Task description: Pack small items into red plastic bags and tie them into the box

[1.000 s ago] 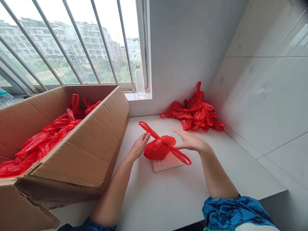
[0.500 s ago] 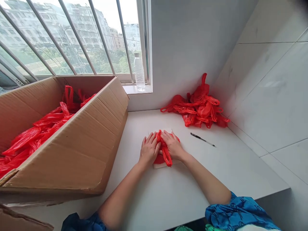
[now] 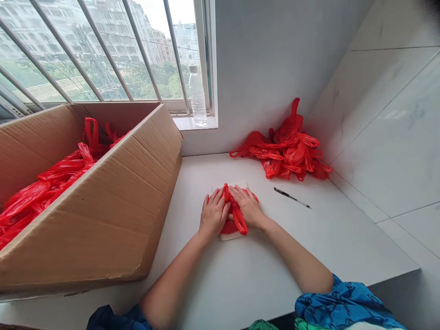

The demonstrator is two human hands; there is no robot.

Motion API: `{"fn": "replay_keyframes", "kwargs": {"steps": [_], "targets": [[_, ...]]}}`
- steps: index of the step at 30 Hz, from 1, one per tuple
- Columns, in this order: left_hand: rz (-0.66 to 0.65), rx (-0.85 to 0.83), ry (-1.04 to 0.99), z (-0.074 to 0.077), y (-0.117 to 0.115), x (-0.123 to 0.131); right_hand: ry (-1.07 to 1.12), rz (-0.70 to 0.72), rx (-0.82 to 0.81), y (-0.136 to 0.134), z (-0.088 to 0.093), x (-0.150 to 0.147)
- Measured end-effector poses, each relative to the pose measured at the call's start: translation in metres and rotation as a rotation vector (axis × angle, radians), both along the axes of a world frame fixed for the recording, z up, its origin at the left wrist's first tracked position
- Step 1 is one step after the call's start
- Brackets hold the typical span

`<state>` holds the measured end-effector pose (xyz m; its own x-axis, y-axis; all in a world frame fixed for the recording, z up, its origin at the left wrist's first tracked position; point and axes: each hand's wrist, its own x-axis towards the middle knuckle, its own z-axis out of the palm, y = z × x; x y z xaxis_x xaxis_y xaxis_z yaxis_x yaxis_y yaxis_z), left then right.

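The left hand (image 3: 214, 213) and the right hand (image 3: 247, 207) lie flat and palms down, fingers extended, side by side with a narrow gap between them. Neither grips; both press on a bunched red plastic bag (image 3: 235, 219), and a twisted strip of it runs through the gap toward 6 o'clock. The bag sits on a white pad (image 3: 229, 237), near the middle of the white table (image 3: 347, 243). At 9 o'clock from the hands stands an open cardboard box (image 3: 85, 220) holding loose red bags (image 3: 44, 195). At 1 o'clock, against the wall, lies a heap of red bags (image 3: 285, 151). A black pen (image 3: 291, 197) lies at 2 o'clock, and a plastic water bottle (image 3: 197, 96) stands on the window sill (image 3: 194, 122) at 11 o'clock
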<state>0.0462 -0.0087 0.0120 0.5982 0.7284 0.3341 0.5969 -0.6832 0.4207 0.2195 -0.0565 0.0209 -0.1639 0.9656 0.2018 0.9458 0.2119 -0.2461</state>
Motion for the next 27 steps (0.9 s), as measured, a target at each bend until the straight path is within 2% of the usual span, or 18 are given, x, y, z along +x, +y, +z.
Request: {"fn": "replay_keyframes", "kwargs": {"steps": [27], "targets": [[0.0, -0.055, -0.04, -0.0036, 0.0003, 0.0012, 0.03, -0.003, -0.044, -0.0002, -0.0026, -0.0008]]}}
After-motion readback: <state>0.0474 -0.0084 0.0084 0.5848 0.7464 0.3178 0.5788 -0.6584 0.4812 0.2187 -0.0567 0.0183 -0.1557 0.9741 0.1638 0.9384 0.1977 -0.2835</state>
